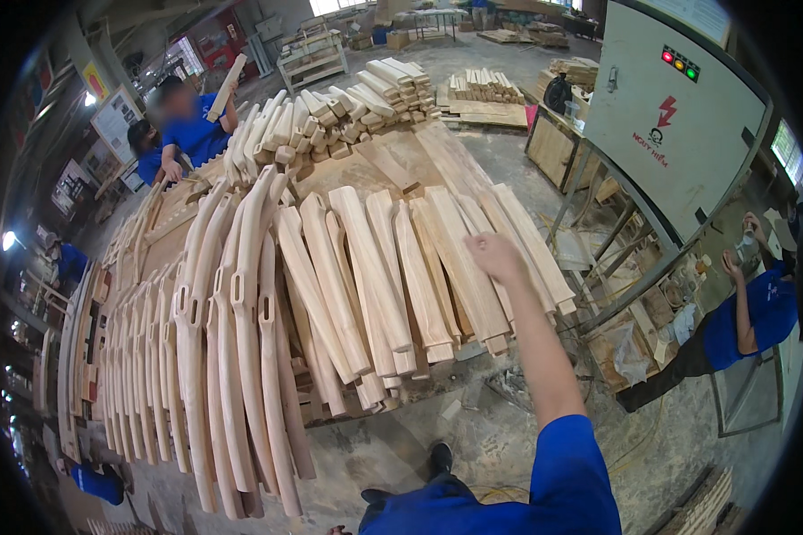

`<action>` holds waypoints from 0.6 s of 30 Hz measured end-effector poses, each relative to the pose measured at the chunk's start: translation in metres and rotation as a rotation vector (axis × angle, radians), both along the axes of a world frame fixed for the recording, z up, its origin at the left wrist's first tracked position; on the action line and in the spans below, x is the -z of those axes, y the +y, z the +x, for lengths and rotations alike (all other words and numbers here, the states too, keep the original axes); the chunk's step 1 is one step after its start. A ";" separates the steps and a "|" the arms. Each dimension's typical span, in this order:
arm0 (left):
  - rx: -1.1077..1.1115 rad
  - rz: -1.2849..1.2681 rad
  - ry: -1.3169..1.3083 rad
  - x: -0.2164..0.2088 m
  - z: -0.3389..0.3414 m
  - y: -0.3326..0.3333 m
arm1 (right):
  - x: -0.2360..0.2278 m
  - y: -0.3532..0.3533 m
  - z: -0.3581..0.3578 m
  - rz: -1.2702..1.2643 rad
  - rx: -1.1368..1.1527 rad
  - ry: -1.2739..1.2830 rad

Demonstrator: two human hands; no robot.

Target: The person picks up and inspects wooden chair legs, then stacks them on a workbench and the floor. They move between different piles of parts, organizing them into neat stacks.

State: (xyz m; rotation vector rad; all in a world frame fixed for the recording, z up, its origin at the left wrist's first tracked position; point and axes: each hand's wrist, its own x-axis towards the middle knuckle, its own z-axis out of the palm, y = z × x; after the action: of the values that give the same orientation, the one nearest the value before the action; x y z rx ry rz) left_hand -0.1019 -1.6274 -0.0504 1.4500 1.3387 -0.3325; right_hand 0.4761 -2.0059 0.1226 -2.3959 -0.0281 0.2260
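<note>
My right hand point(498, 257) reaches out over a row of pale wooden slats point(359, 276) on the table. Its fingers are curled in, close to the upper part of a wide flat slat point(459, 281). Whether they grip a slat's edge or only hover above it is hidden by the hand itself. My left hand does not show. Left of the slats lie long curved wooden pieces point(238, 285) with oval slots, their lower ends hanging past the table's near edge.
More slotted wooden pieces point(330, 116) are piled at the table's far side. Two co-workers in blue stand at the far left, one lifting a wooden piece point(227, 87). A grey electrical cabinet point(669, 116) stands to the right, with another person point(749, 312) below it.
</note>
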 end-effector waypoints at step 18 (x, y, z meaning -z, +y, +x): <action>0.075 -0.035 0.029 0.009 -0.023 -0.007 | 0.033 0.095 -0.033 -0.324 0.039 -0.423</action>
State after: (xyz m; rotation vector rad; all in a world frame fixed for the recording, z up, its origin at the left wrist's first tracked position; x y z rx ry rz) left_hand -0.1248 -1.6341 -0.0591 1.4734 1.2976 -0.4261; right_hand 0.4427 -1.9104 0.0895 -2.7215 -0.1501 -0.3215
